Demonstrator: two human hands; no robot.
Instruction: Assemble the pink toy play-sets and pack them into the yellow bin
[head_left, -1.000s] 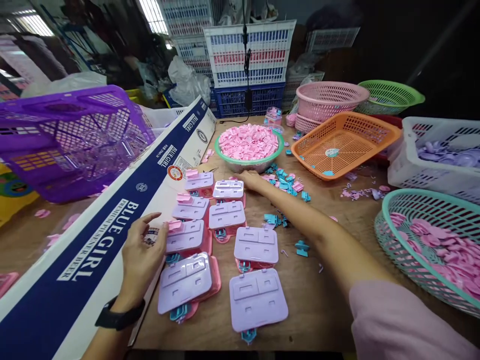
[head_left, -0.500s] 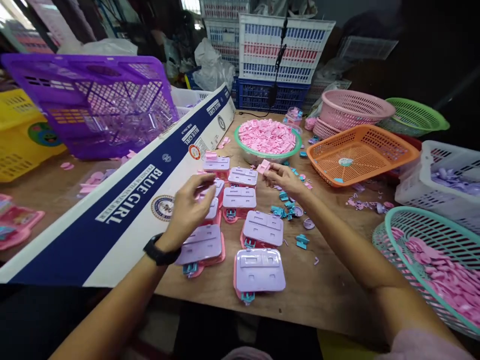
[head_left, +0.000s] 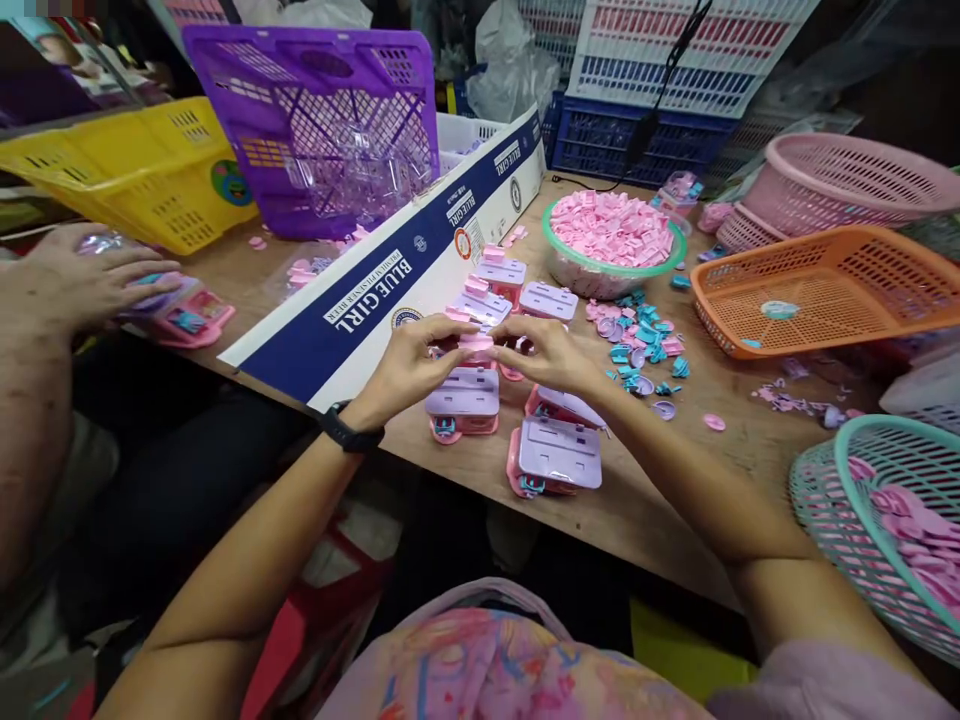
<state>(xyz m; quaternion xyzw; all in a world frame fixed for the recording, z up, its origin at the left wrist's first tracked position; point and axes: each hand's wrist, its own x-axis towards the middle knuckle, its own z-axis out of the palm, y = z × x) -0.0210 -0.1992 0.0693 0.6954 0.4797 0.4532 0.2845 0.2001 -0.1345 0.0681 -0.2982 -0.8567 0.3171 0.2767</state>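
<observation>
My left hand (head_left: 412,368) and my right hand (head_left: 553,358) meet over a row of small toy boxes, their fingers pinching a pink plastic piece (head_left: 475,343) between them. Beneath it, a lilac-lidded box is mostly covered by my fingers. Nearer me stand a box with a slotted lilac lid (head_left: 463,393) and another box (head_left: 561,452), both with pink bases and teal clips. My right wrist partly hides one more box (head_left: 568,408). Behind my hands, similar pink pieces (head_left: 493,254) sit on the lilac lids of two boxes.
A green-rimmed bowl (head_left: 551,245) heaped with pink pieces stands behind small teal and lilac parts (head_left: 646,335). An orange basket (head_left: 825,300) and a mint basket (head_left: 840,480) are at right. A printed cardboard strip (head_left: 367,290) divides off another person's hand (head_left: 67,275) on a toy box.
My right hand has brought the pink piece over to my left hand, and both now grip it above a box. The view has turned left, showing another person's hand.
</observation>
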